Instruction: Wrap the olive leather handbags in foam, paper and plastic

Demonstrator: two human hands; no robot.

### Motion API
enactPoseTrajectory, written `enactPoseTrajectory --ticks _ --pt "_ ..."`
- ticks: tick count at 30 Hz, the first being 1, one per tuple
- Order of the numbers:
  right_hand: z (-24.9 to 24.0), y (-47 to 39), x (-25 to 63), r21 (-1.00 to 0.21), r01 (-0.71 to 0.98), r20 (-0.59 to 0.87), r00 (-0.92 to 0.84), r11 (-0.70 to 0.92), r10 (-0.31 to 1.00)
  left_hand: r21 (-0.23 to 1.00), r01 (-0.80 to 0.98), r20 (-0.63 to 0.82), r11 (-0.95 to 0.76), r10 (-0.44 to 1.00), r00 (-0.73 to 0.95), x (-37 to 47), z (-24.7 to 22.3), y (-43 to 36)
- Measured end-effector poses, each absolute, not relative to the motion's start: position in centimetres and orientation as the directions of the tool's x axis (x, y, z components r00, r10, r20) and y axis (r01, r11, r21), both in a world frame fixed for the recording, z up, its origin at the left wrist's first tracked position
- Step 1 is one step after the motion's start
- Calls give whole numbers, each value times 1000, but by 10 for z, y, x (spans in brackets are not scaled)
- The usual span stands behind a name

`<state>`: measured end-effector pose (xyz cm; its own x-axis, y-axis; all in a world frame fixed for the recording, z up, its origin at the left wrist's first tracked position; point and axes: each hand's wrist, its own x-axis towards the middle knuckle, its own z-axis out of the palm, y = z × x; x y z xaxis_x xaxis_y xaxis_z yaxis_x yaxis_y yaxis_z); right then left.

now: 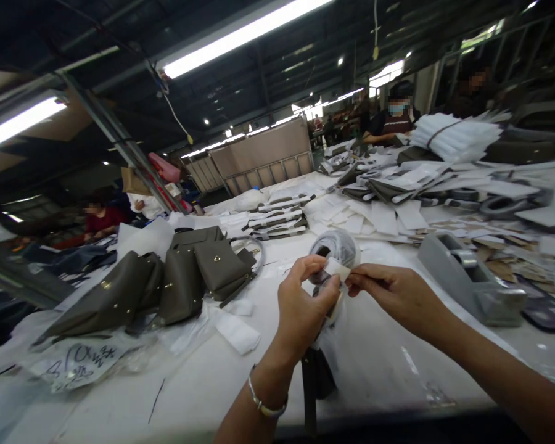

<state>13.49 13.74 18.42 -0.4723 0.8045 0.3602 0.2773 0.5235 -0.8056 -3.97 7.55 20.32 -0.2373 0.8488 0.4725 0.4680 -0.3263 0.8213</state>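
My left hand (pixel 303 305), a bracelet on its wrist, is closed around a dark strap bundle. A small white wrapping piece (pixel 337 269) shows between its thumb and fingers. My right hand (pixel 393 296) pinches the right edge of that white piece with thumb and forefinger. Just beyond the fingers is the bundle's rounded end, a coil in translucent wrap (pixel 345 243). Below my left hand, dark strap ends (pixel 315 376) hang down over the table (pixel 198 388). The middle of the bundle is hidden by my hands.
Several olive-grey handbags (pixel 180 283) lie at left beside a marked plastic bag (pixel 83 364). A grey tape dispenser (pixel 472 280) and a phone (pixel 548 308) are at right. Beyond are heaped wrapped bag parts (pixel 398 179) and a tied white bundle (pixel 457 137). Other people work farther off.
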Motion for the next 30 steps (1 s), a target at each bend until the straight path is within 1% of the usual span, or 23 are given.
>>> enactPoseTrajectory --ticks 3,6,8,9,11,13,18,20,21,23,25,27,28,30 --pt "181 138 134 -838 264 330 -455 479 827 835 449 457 -317 855 -246 -37 203 74" --pt "179 139 130 -936 94 259 -469 339 844 848 422 443 -321 865 -234 -33 203 72" --pt "179 140 128 -968 -11 223 -488 249 844 852 413 438 -322 871 -222 -32 202 71" --pt "180 140 127 -972 -26 214 -495 232 842 852 415 434 -319 873 -221 -32 202 71" --pt "181 140 126 -968 21 206 -496 249 844 851 423 429 -311 877 -218 -33 202 71" --pt "182 140 126 -947 104 219 -480 303 849 849 431 427 -306 877 -219 -35 201 72" --pt "181 143 121 -830 341 313 -368 441 875 857 417 410 -301 890 -199 -35 201 74" --pt "180 145 119 -803 394 321 -347 447 881 852 432 407 -296 893 -191 -35 201 74" --pt "179 145 119 -806 391 319 -345 444 883 845 446 411 -294 891 -192 -35 200 73" --pt "180 143 121 -853 296 315 -365 430 876 830 476 423 -290 884 -198 -37 199 72" --pt "183 137 123 -925 73 308 -430 372 849 813 504 444 -291 870 -214 -39 197 70" --pt "187 129 125 -958 -179 286 -537 225 793 777 556 486 -294 842 -234 -40 195 70" --pt "188 124 125 -954 -265 275 -573 142 772 747 592 516 -302 825 -231 -40 194 70" --pt "190 119 123 -933 -358 249 -563 39 788 653 673 610 -348 769 -193 -38 193 69"
